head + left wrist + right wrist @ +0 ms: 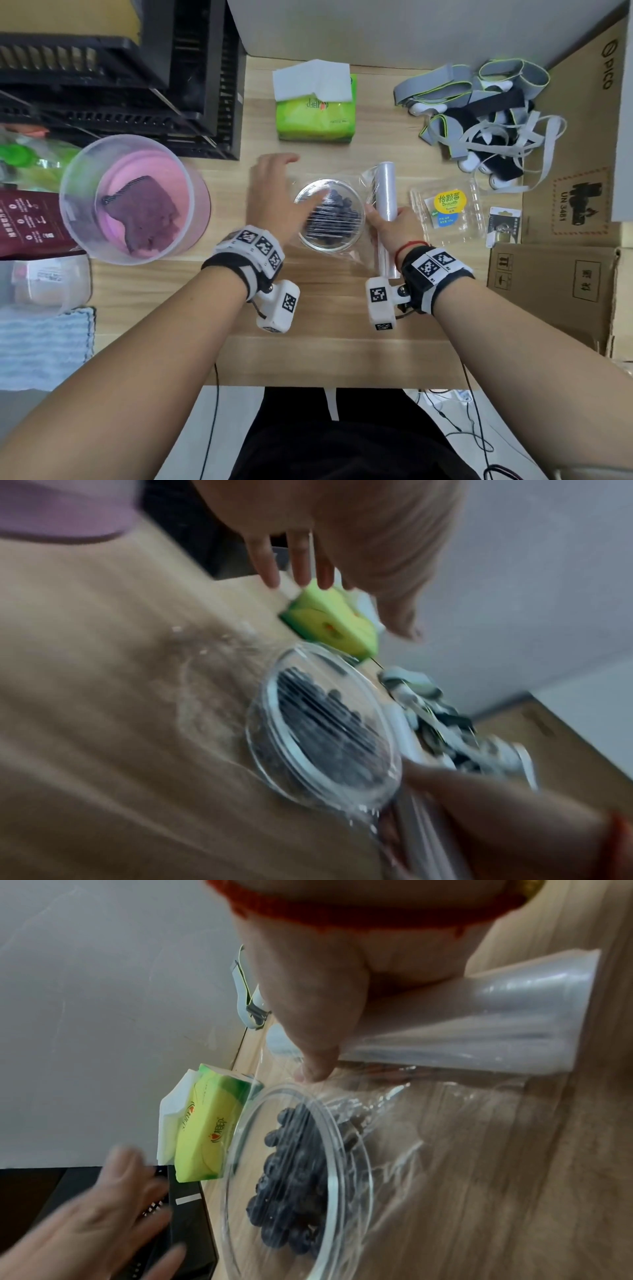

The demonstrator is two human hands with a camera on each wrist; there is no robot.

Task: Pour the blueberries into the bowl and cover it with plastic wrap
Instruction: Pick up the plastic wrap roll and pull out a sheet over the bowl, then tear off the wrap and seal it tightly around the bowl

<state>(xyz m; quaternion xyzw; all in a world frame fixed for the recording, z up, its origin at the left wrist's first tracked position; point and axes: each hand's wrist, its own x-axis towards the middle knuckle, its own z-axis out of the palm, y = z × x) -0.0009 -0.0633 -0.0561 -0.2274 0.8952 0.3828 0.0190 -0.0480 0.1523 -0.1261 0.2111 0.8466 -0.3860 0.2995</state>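
Note:
A clear glass bowl point(329, 215) point(322, 731) point(301, 1177) stands mid-table with blueberries point(337, 217) point(291, 1177) inside. A sheet of plastic wrap point(356, 253) point(428, 1123) lies stretched over it and runs to the roll point(385, 209) point(479, 1020) lying just right of the bowl. My right hand point(390, 228) point(308, 988) grips the roll at its middle. My left hand point(277, 192) point(342, 534) point(103, 1218) hovers open over the bowl's left edge, fingers spread and blurred. The empty clear blueberry clamshell point(445, 212) lies to the right.
A green tissue pack point(315, 109) point(332, 623) point(205, 1137) sits behind the bowl. A round tub with pink contents point(133, 198) stands left, black crates point(137, 68) back left, tangled straps point(479, 120) back right, cardboard boxes point(565, 274) right.

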